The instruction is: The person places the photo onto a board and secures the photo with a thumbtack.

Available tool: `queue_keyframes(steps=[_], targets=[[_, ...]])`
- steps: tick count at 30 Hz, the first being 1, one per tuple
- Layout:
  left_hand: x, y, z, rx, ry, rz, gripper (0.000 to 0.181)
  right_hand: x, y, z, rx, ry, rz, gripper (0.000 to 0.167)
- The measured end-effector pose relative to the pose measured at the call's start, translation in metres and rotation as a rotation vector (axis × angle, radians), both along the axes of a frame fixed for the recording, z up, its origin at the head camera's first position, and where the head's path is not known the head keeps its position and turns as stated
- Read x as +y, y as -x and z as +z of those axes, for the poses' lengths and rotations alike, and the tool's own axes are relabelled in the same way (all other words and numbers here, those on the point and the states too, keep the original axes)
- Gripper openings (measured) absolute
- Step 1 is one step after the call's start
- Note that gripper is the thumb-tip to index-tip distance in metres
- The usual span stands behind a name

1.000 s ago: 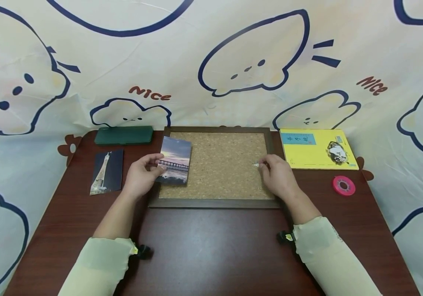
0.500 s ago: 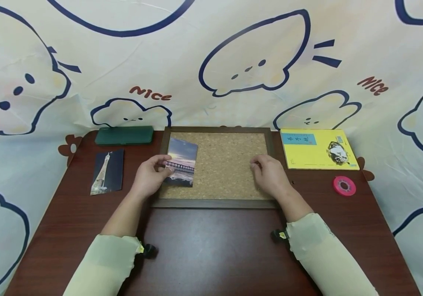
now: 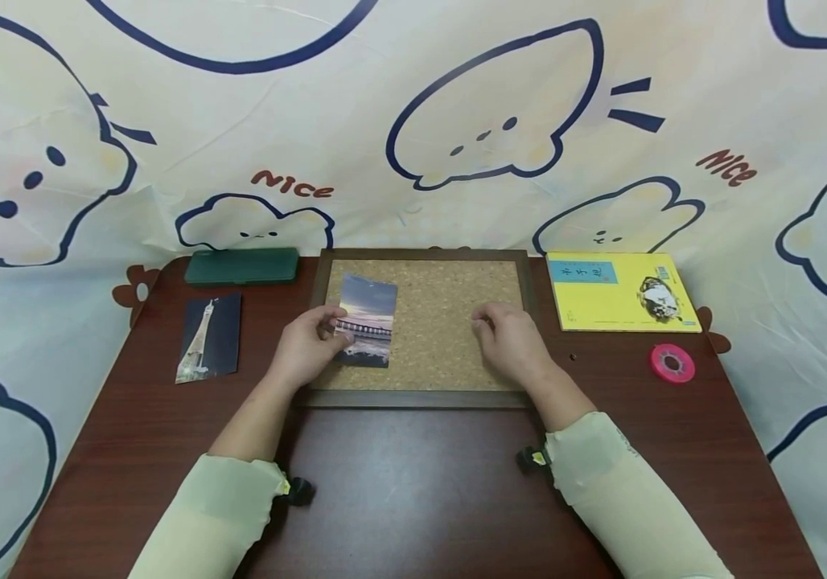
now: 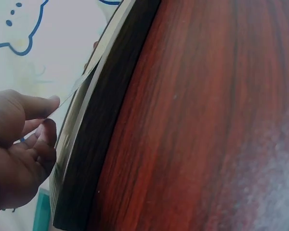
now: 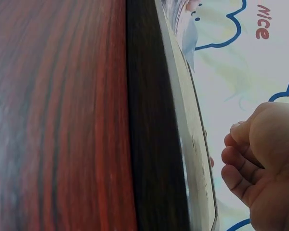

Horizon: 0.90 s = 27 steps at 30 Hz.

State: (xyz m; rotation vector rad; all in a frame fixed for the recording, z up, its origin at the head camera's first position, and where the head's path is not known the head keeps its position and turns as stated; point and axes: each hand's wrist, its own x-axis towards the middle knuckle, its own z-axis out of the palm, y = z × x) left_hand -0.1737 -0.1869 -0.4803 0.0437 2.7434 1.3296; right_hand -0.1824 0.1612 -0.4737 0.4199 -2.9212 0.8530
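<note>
My left hand (image 3: 308, 346) pinches the left edge of a photo (image 3: 368, 322) between thumb and fingers. The photo has a purple sunset sky and a long pier, and it is over the left part of a framed cork board (image 3: 431, 338). In the left wrist view the photo (image 4: 70, 94) is seen nearly edge-on, tilted against the board's frame (image 4: 94, 139). Over the board's right part is my right hand (image 3: 511, 342), thumb and forefinger pinched. The small shiny thing seen at its fingertips earlier is now hidden. In the right wrist view its fingers (image 5: 241, 173) are curled.
A second photo (image 3: 208, 338), of a lit tower, lies left of the board. Behind it is a green case (image 3: 242, 266). On the right are a yellow book (image 3: 623, 293), a round pink container (image 3: 672, 363) and a tiny dark speck (image 3: 573, 356).
My left hand has carried the pier photo rightward over the board. The right hand has moved left, inward over the cork, and the shiny thing at its fingertips has gone out of sight.
</note>
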Motion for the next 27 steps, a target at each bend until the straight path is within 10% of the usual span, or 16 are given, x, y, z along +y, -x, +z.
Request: queue_keyframes(steps=[27], targets=[[0.015,0.002,-0.002,0.031,0.226,-0.079,0.051,-0.049,0.014,0.008,0.008,-0.055,0.076,0.017]])
